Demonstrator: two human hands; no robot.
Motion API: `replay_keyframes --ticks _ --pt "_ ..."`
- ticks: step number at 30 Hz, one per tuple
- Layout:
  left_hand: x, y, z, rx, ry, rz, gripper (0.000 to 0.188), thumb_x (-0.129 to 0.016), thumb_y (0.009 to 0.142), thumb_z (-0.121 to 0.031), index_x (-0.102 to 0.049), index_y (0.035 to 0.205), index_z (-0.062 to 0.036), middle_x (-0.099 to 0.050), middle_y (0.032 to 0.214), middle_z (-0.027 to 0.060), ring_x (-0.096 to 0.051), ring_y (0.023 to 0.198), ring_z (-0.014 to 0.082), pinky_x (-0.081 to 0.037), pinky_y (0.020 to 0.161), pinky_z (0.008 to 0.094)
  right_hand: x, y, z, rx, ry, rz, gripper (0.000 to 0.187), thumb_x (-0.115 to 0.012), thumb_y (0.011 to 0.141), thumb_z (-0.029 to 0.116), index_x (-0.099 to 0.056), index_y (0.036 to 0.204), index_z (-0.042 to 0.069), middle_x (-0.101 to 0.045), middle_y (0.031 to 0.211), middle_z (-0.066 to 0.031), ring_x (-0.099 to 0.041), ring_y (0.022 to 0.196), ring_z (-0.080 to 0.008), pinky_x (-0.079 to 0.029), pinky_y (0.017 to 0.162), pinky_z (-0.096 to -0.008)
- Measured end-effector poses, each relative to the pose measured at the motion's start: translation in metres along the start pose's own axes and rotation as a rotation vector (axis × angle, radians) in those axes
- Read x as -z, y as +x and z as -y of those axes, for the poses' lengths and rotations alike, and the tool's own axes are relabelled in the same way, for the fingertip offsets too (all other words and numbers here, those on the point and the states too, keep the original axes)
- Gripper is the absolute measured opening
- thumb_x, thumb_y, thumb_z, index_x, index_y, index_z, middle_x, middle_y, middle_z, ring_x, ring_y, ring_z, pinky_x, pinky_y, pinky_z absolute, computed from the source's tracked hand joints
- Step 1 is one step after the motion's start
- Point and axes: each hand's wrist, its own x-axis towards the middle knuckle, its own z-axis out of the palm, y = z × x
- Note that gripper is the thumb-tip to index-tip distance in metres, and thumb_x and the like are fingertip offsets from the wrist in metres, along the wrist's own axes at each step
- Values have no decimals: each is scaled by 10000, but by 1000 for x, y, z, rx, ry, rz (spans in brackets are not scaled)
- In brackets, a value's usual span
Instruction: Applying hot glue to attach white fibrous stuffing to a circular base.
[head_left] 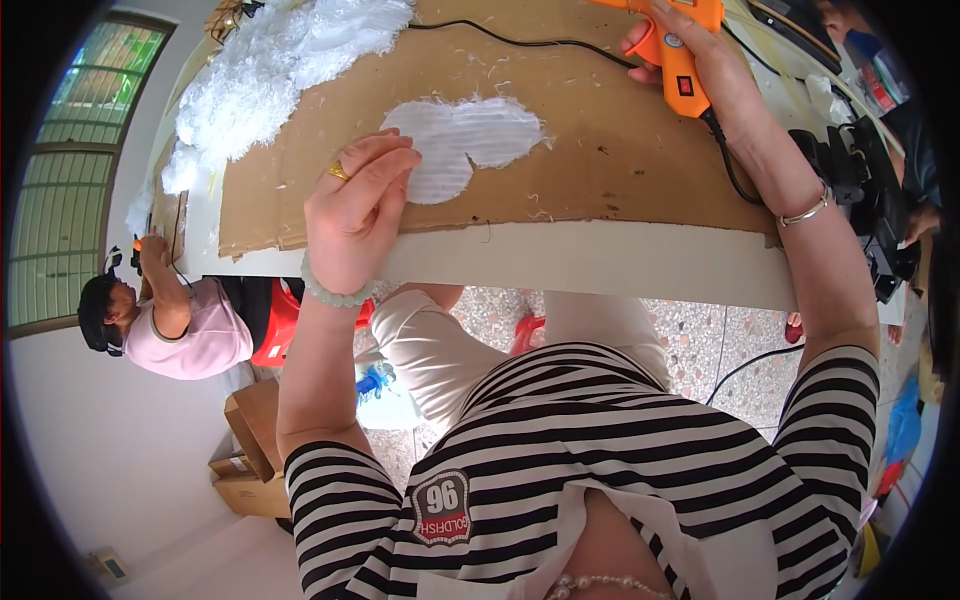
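A ribbed white fabric piece (490, 135) with frayed edges and a notch in its near side lies flat on a brown cardboard sheet (590, 180). At its left edge is my left hand (360, 190), fingers closed in a pinch over the cloth. What is between those fingertips is hidden. My right hand (705, 60) grips an orange glue gun (682, 85) above the right part of the cardboard. The gun's front end is cut off by the upper edge of the view.
Fluffy white fringed material (270, 80) is heaped at the far left. A black cord (530, 42) crosses the cardboard's far side. Black equipment (870, 190) stands at the right. Another person (190, 320) works at the left, near cardboard boxes (250, 450).
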Motion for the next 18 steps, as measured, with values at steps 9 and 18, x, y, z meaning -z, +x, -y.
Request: replay_keyframes --ticks 9,18 --pt "-9 -3 1 -24 93 81 263 -629 688 130 -654 909 -11 -648 949 123 -645 950 309 -538 793 369 -2 1 2 8 -5 61 276 -515 957 286 -563 969 14 -633 853 -112 -629 750 -197 -556 643 -313" --pt "-3 -8 5 24 128 -1 228 -622 708 131 -648 895 3 -650 937 131 -651 938 308 -542 794 357 -4 -2 5 -1 -37 38 271 -509 959 277 -565 980 13 -635 855 -113 -628 749 -192 -558 638 -306"
